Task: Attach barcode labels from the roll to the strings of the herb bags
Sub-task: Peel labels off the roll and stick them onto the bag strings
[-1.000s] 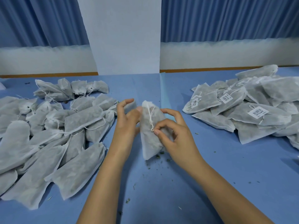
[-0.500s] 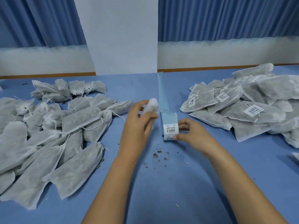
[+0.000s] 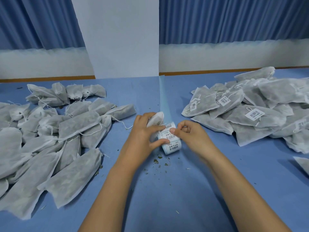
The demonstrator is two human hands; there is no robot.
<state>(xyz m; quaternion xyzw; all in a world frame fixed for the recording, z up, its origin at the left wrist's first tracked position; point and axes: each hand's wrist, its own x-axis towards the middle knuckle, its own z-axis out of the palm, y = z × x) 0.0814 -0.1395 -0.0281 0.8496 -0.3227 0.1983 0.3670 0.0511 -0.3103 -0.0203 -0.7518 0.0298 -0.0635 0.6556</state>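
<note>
Left hand (image 3: 142, 131) is gripping a white mesh herb bag (image 3: 156, 118) while thumb-bracing the pale-blue barcode label roll (image 3: 173, 146) at the centre of the blue table (image 3: 167, 198); right hand (image 3: 189, 134) is pinching one white label (image 3: 168, 135). Risk: the label tearing or sticking to itself if peeled askew.

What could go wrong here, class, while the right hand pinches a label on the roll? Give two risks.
The left hand holds the herb bag while pressing the label roll, so the bag may slip as the right hand pulls the label. Herb crumbs beside the roll could stick to its glue.
</note>
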